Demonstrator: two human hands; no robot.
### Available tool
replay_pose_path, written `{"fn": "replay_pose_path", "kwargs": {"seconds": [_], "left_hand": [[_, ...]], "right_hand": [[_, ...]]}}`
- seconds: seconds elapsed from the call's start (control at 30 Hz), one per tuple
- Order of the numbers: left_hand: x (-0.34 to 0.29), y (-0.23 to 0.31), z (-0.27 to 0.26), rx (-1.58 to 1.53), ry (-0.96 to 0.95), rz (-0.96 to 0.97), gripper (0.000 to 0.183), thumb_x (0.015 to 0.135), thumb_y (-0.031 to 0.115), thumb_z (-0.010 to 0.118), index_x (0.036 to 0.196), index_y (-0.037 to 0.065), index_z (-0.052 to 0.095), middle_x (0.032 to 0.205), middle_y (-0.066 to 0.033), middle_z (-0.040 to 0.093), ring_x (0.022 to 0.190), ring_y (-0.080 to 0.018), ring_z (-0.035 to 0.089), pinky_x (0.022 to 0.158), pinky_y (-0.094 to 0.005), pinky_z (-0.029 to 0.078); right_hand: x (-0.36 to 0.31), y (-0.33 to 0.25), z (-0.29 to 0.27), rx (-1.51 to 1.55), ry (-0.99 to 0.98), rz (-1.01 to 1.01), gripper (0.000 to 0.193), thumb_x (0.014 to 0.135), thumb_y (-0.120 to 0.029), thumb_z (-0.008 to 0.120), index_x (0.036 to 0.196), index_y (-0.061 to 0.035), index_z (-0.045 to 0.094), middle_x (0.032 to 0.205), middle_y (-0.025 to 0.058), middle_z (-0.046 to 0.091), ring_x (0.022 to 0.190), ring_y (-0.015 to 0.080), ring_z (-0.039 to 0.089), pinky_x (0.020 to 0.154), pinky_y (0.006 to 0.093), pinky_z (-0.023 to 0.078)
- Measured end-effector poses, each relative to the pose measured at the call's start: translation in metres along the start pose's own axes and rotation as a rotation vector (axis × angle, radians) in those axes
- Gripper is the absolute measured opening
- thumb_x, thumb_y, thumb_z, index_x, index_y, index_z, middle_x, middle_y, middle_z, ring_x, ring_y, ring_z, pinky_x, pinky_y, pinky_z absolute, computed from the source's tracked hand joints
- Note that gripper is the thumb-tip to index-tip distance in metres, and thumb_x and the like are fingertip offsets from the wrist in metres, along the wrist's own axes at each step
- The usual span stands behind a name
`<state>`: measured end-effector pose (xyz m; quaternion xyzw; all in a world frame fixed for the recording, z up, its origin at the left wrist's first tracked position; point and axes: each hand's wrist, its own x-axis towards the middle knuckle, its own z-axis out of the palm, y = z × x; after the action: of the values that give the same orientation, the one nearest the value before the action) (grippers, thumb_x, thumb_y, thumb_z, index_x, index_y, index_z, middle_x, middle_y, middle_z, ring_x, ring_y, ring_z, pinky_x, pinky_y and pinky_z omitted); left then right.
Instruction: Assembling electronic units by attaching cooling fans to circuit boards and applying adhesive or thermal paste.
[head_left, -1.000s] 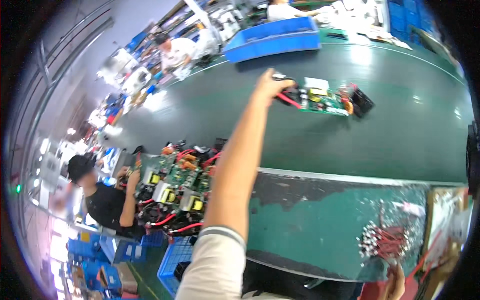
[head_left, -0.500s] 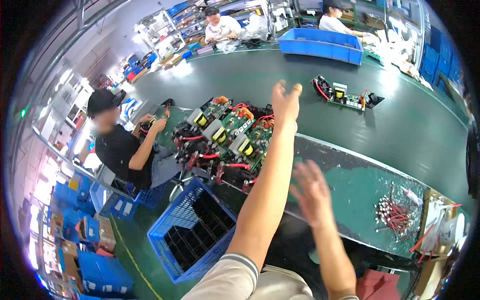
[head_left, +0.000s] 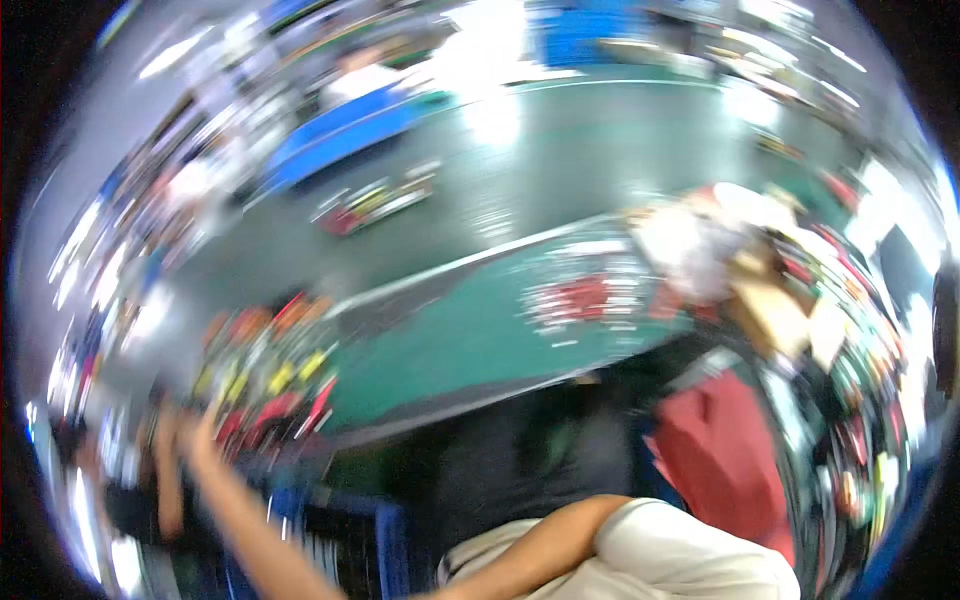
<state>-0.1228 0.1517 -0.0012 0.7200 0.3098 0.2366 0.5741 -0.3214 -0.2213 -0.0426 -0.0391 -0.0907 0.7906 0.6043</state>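
Observation:
Heavy motion blur smears the whole head view. At the lower left, my left hand (head_left: 200,432) is stretched out beside a cluster of circuit board assemblies (head_left: 268,375) with yellow and red parts. Its fingers are too smeared to read, and I cannot tell whether it touches a board. My right forearm (head_left: 550,548) crosses low in front of my body from a pale sleeve, and its hand is out of the picture. One separate circuit board assembly (head_left: 378,203) lies farther off on the dark green surface.
A blue bin (head_left: 345,138) stands beyond the lone board. Red and white wires (head_left: 585,297) lie on the green bench (head_left: 440,350). Clutter and a box (head_left: 765,305) crowd the right end, with a red item (head_left: 720,460) below. A blue crate (head_left: 392,550) is at lower left.
The view has swung right, so the boards, the lone assembly and the blue bin sit farther left. My left hand is now lower left by the boards; my right hand has left the picture.

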Motion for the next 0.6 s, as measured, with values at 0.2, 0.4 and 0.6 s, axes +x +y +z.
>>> {"fn": "replay_pose_path", "kwargs": {"seconds": [0.2,0.4,0.6], "left_hand": [[0.008,0.086,0.219,-0.054,-0.345,0.238,0.079,0.070,0.023,0.079,0.136,-0.003,0.043,0.111,-0.0206,0.062,0.092,-0.0315,0.064,0.076,-0.0445,0.055],[-0.018,0.062,-0.018,0.024,0.062,0.291,0.075,0.071,0.010,0.074,0.137,-0.004,0.040,0.119,-0.0217,0.057,0.093,-0.0283,0.062,0.079,-0.0414,0.055],[-0.030,0.149,-0.071,0.069,0.385,0.554,0.083,0.069,0.006,0.074,0.143,0.004,0.039,0.132,-0.0161,0.051,0.115,-0.0271,0.053,0.098,-0.0363,0.042]], "right_hand": [[-0.060,-0.032,-0.018,-0.336,0.141,-0.279,0.070,0.091,-0.048,0.062,0.144,-0.0093,0.037,0.118,0.0112,0.063,0.098,0.0177,0.063,0.080,0.0370,0.053],[-0.056,-0.006,0.004,-0.500,0.127,-0.045,0.082,0.089,-0.041,0.068,0.149,-0.0063,0.024,0.116,0.0156,0.062,0.097,0.0207,0.063,0.077,0.0364,0.054],[-0.107,-0.051,-0.003,-0.580,0.638,-0.230,0.043,0.098,-0.019,0.058,0.136,-0.0016,0.048,0.116,0.0144,0.065,0.102,0.0212,0.064,0.086,0.0316,0.053]]}}
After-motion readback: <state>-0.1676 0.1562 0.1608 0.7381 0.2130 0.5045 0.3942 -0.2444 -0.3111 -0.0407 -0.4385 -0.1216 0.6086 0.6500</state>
